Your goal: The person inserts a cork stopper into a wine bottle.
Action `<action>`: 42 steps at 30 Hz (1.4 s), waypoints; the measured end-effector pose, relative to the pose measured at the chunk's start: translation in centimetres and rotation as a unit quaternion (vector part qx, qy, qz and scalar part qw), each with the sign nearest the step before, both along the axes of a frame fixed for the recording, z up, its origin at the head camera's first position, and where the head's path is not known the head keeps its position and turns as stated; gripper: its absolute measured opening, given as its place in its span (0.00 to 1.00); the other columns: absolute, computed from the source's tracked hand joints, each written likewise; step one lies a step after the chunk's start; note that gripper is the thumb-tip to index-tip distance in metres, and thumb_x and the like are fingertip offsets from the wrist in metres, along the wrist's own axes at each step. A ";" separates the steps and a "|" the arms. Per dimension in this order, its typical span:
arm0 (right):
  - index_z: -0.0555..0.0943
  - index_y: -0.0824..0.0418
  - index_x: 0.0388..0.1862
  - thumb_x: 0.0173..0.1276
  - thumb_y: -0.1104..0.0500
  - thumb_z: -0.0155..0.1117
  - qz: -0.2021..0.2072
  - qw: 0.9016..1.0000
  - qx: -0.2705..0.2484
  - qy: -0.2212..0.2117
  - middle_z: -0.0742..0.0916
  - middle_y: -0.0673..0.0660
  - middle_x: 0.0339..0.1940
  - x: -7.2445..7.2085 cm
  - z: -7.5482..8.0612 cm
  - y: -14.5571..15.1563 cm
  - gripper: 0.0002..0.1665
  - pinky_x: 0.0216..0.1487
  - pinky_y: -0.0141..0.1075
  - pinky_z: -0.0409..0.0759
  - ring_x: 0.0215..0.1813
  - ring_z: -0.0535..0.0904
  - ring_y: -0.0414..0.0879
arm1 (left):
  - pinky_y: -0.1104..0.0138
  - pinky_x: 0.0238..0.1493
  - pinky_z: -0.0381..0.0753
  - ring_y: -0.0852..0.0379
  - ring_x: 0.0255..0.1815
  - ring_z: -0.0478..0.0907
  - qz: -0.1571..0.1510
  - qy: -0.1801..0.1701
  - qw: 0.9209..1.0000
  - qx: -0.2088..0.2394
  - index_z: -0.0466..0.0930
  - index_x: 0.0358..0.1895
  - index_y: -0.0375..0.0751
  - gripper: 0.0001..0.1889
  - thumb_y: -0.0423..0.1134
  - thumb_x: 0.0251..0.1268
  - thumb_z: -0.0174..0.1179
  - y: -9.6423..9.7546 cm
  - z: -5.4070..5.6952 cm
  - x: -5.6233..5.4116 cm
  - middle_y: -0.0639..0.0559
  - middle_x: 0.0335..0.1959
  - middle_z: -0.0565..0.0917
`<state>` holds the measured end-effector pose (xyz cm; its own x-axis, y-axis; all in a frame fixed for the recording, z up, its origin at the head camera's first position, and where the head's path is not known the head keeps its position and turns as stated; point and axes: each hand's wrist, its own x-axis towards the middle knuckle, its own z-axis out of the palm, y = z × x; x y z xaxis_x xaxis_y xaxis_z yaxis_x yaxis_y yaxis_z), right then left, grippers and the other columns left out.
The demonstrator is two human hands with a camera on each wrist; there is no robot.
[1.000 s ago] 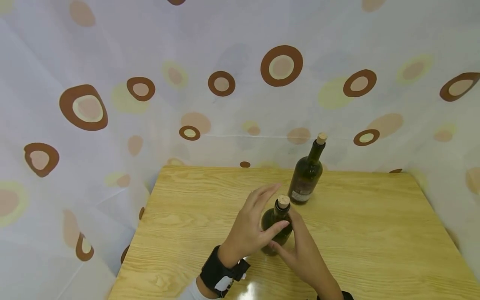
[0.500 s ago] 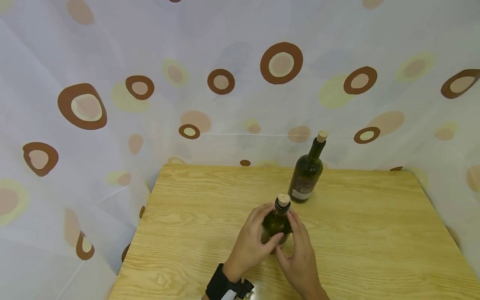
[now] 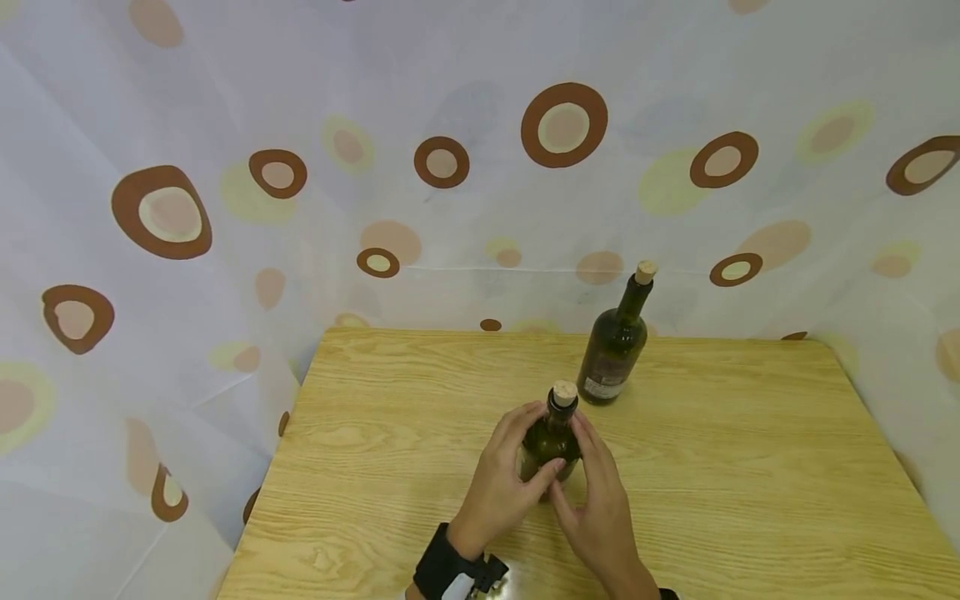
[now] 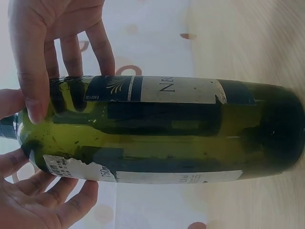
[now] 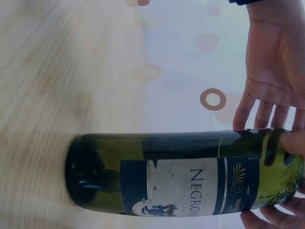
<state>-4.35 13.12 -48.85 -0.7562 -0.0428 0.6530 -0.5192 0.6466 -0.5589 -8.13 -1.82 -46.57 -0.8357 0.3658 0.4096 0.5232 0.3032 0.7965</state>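
Both hands hold one green glass wine bottle [image 3: 547, 457], upright on the near middle of the wooden table. A cork [image 3: 566, 392] sits in its mouth. My left hand [image 3: 498, 487] curves round the bottle's left shoulder, thumb across the front. On the other side my right hand [image 3: 604, 508] does likewise, its thumb just below the left one. In the left wrist view, the bottle's torn labels [image 4: 181, 89] face the camera and both hands wrap its upper end. A NEGROA label [image 5: 183, 186] shows in the right wrist view; the hands cover parts of the shoulder.
Behind and to the right stands a second dark green corked bottle [image 3: 613, 354], close to the held one. The wooden table [image 3: 750, 467] ends at a white patterned cloth [image 3: 480, 208] along its back and sides.
My left fingers have come down from above the shoulder onto the bottle, and the right hand has settled against its side. The bottle has shifted slightly left and away.
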 end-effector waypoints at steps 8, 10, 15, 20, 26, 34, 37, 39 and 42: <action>0.60 0.71 0.77 0.79 0.47 0.54 0.018 1.000 0.011 0.020 0.68 0.70 0.75 -2.7 -0.2 0.1 0.40 0.75 0.24 0.54 0.71 0.67 0.67 | 0.52 0.65 0.75 0.44 0.72 0.68 0.018 0.019 1.000 0.000 0.63 0.74 0.37 0.33 0.38 0.69 0.65 0.0 -0.6 -2.2 0.40 0.71 0.68; 0.60 0.71 0.77 0.74 0.56 0.64 0.024 0.999 0.012 0.021 0.69 0.70 0.75 -3.6 -0.3 0.1 0.41 0.75 0.23 0.53 0.71 0.67 0.67 | 0.51 0.65 0.75 0.43 0.72 0.68 0.025 0.024 0.999 0.007 0.62 0.75 0.37 0.33 0.37 0.70 0.65 0.0 -0.8 -2.9 0.40 0.71 0.68; 0.60 0.70 0.77 0.55 0.73 0.76 0.014 0.999 0.030 0.016 0.70 0.71 0.73 -6.2 -0.3 0.0 0.53 0.74 0.33 0.63 0.71 0.68 0.66 | 0.50 0.67 0.74 0.42 0.72 0.67 0.028 0.020 0.999 0.023 0.60 0.76 0.38 0.34 0.37 0.71 0.63 0.0 -1.1 -5.2 0.39 0.72 0.66; 0.59 0.70 0.77 0.59 0.70 0.75 0.016 0.999 0.032 -0.002 0.70 0.71 0.73 -8.9 -0.4 0.3 0.51 0.64 0.57 0.73 0.71 0.68 0.66 | 0.50 0.68 0.72 0.41 0.71 0.68 0.025 0.021 0.999 0.019 0.60 0.76 0.37 0.33 0.38 0.72 0.63 0.3 -1.3 -8.2 0.37 0.72 0.67; 0.59 0.72 0.77 0.61 0.70 0.73 0.025 0.999 0.028 -0.010 0.69 0.72 0.74 -11.4 -0.6 0.7 0.49 0.66 0.61 0.71 0.72 0.67 0.66 | 0.49 0.68 0.72 0.40 0.70 0.70 0.032 0.032 0.999 0.017 0.61 0.76 0.37 0.33 0.38 0.72 0.62 0.6 -1.6 -10.8 0.36 0.71 0.68; 0.60 0.72 0.76 0.60 0.71 0.73 0.031 0.999 0.019 -0.002 0.69 0.72 0.74 -12.8 -0.6 1.1 0.48 0.61 0.57 0.77 0.72 0.68 0.66 | 0.50 0.70 0.70 0.42 0.73 0.67 0.033 0.036 0.999 0.011 0.61 0.75 0.37 0.32 0.39 0.72 0.62 1.0 -1.3 -12.0 0.38 0.73 0.67; 0.60 0.71 0.77 0.60 0.71 0.73 0.031 0.999 0.019 0.002 0.69 0.71 0.73 -12.9 -0.6 1.2 0.49 0.58 0.56 0.79 0.71 0.69 0.66 | 0.50 0.70 0.70 0.42 0.73 0.67 0.033 0.031 0.999 0.009 0.62 0.76 0.37 0.33 0.39 0.72 0.62 1.1 -1.3 -12.1 0.38 0.73 0.66; 0.60 0.71 0.77 0.60 0.71 0.74 0.029 0.999 0.021 0.002 0.69 0.71 0.74 -12.9 -0.6 1.2 0.49 0.58 0.56 0.80 0.71 0.69 0.65 | 0.50 0.70 0.69 0.42 0.73 0.66 0.032 0.031 0.999 0.009 0.61 0.76 0.38 0.33 0.40 0.72 0.62 1.1 -1.3 -12.2 0.39 0.73 0.66; 0.59 0.70 0.77 0.60 0.70 0.74 0.023 0.999 0.027 -0.005 0.69 0.71 0.74 -13.0 -0.6 1.2 0.49 0.60 0.57 0.78 0.72 0.68 0.65 | 0.49 0.70 0.69 0.41 0.73 0.66 0.033 0.029 0.999 0.011 0.61 0.76 0.38 0.33 0.40 0.73 0.62 1.1 -1.4 -12.2 0.38 0.74 0.66</action>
